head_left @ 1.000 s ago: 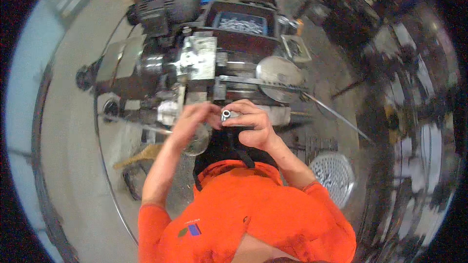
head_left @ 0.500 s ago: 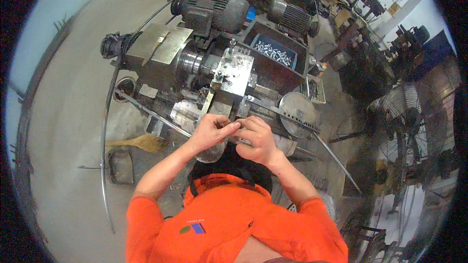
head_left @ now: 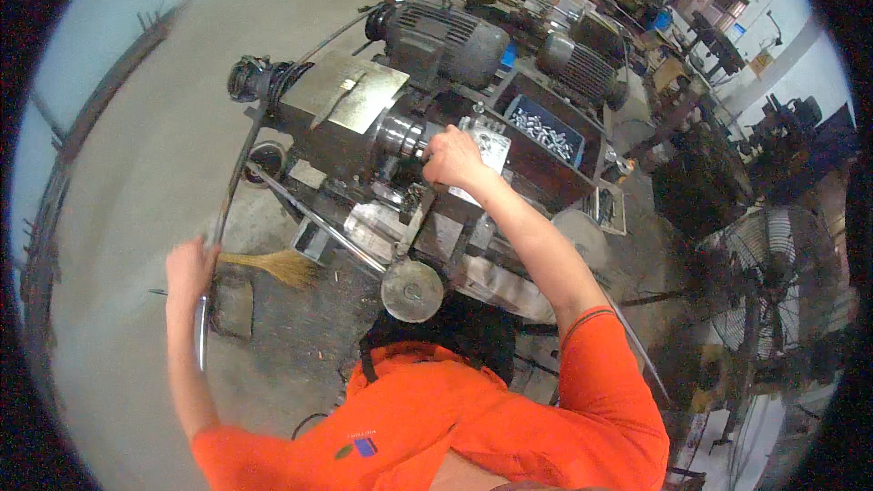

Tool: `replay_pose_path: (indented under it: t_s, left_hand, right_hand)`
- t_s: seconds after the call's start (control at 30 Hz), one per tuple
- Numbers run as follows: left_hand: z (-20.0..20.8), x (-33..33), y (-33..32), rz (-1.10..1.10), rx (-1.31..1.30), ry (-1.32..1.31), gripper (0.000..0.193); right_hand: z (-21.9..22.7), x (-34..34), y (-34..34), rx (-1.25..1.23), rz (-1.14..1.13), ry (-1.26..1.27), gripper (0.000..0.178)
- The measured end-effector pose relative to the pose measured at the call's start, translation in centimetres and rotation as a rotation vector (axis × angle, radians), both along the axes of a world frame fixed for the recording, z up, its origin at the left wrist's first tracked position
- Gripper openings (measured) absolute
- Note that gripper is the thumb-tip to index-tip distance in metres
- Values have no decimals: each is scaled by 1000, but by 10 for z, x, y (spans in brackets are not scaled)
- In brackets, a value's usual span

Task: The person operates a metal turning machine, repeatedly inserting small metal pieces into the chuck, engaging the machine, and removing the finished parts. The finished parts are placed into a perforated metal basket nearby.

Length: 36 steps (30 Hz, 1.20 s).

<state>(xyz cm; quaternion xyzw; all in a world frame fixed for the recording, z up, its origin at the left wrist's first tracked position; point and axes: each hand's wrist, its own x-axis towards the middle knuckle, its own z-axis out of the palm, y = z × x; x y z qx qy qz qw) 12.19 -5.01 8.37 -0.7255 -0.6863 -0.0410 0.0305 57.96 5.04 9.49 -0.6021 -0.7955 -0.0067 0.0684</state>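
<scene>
My left hand is at the far left, its fingers closed around the long metal lever that curves down beside the lathe; the hand is a little blurred. My right hand reaches over the lathe to the front of its shiny round chuck. Its fingers are pinched together there, and whatever they hold is hidden behind them. Just right of that hand, the metal tool block shows partly from under the wrist.
A blue bin of small metal parts sits in the tray behind the tool block. Two motors, one a large grey motor, stand at the back. A round handwheel is near my body. A straw broom and dustpan lie at left.
My hands were together in front of me over a small piece. The left has swung out to the lever; the right has moved forward to the chuck. The view has shifted slightly.
</scene>
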Motion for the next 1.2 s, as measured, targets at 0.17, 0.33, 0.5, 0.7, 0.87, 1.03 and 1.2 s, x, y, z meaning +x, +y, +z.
replay_pose_path:
  t_s: [0.17,0.33,0.5,0.7,0.87,1.03,1.2]
  left_hand:
    - [-56,-11,-39,156,47,-289,33]
    - [-73,-20,-14,184,25,-171,31]
    - [-92,-109,32,198,39,152,15]
    - [-97,-206,113,61,294,301,6]
    - [-80,-174,114,373,98,114,18]
    - [-95,-87,119,-86,804,-194,30]
    - [-202,27,131,122,-165,-698,40]
  right_hand:
    - [-13,-2,16,-120,-14,71,30]
    - [-14,-8,20,-185,-88,105,31]
    - [-16,-4,21,-126,-16,160,26]
    - [-31,5,26,61,87,274,19]
    - [-28,1,19,99,67,212,22]
    - [10,10,-39,247,190,343,31]
    - [5,75,-117,269,59,406,30]
